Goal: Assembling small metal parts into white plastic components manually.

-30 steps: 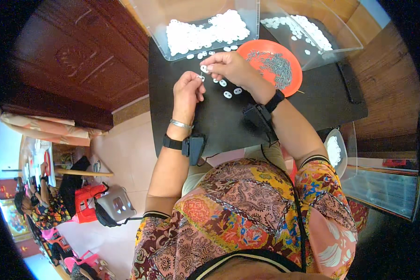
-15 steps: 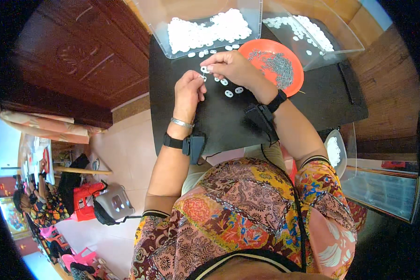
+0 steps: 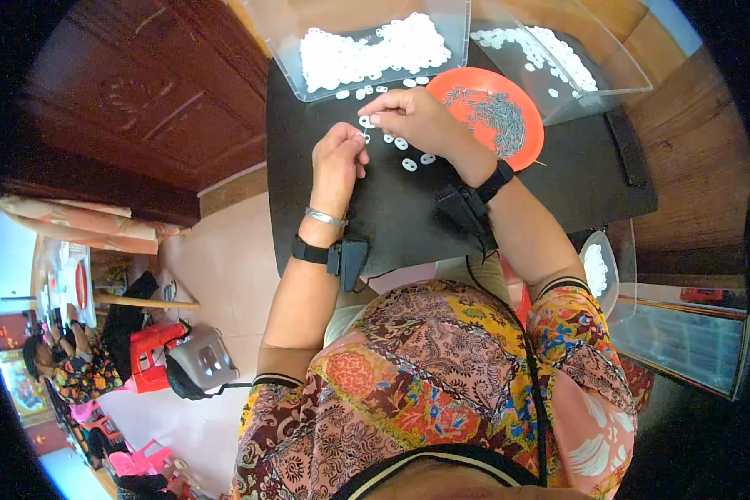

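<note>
Apparently for fine control, I see the left hand [image 3: 337, 158] pinching a white plastic piece [image 3: 366, 137] upper centre, the right hand [image 3: 416, 119] pinching a white holed oval [image 3: 366, 122] above. Grey metal pins [image 3: 501, 118] lie on a round orange plate [image 3: 535, 133], upper right, probably for easy reach.

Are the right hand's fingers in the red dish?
No, the right hand pinches a white piece near the left hand, outside the red dish of metal pins.

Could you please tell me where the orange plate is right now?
In the head view, the orange plate lies right of centre on the dark table, beside the right hand.
</note>
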`<state>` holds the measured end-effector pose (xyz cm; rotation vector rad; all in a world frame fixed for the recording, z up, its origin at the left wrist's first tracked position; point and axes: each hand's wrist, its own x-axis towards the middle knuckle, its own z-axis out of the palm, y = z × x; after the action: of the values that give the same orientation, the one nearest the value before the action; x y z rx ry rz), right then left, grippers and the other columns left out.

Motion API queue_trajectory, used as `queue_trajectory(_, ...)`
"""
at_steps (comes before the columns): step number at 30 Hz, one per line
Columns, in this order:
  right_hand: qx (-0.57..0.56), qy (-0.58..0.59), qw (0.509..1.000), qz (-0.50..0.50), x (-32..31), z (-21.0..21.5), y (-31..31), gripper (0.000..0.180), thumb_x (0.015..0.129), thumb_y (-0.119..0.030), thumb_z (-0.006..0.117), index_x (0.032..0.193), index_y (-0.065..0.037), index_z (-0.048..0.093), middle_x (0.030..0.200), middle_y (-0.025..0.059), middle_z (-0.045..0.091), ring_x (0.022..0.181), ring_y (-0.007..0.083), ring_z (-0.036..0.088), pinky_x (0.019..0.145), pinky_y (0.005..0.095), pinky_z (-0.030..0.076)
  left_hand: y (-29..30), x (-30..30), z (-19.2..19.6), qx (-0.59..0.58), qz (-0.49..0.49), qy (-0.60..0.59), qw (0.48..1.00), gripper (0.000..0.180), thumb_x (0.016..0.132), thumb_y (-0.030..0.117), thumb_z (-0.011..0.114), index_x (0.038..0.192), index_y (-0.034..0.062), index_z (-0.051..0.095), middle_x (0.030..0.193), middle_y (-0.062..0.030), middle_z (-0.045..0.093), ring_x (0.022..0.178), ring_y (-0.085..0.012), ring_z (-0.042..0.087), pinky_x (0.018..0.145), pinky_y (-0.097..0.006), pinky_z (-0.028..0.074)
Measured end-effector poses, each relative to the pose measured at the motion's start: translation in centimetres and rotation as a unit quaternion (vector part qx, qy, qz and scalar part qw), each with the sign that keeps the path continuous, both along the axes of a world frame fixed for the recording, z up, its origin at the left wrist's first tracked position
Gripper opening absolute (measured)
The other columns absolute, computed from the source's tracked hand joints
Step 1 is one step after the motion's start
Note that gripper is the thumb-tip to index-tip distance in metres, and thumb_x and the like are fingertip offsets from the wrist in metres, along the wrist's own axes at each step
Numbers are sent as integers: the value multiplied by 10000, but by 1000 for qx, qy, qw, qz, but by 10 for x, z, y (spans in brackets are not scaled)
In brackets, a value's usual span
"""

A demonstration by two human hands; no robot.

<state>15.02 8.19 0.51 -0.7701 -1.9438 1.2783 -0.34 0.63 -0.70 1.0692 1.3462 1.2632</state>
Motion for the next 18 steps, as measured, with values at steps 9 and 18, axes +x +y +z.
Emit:
queue_trajectory(9,-39,-18,999,7,0,8,-3,193,865,-147,590,1005,-39,666,726,-25,598,591,36,494,531,192,402,-3,1,3,10,5,10,1000,143,853,104,489,717,75,520,578,9,504,460,-67,424,426,-204,331)
queue_trajectory(18,-34,-32,999,13,-1,6,-3,193,859,-159,598,997,-43,669,709,-12,606,626,44,527,565,195,428,-1,1,1,7,6,7,1000,141,849,96,492,711,73,512,583,9,501,464,-67,423,429,-203,335)
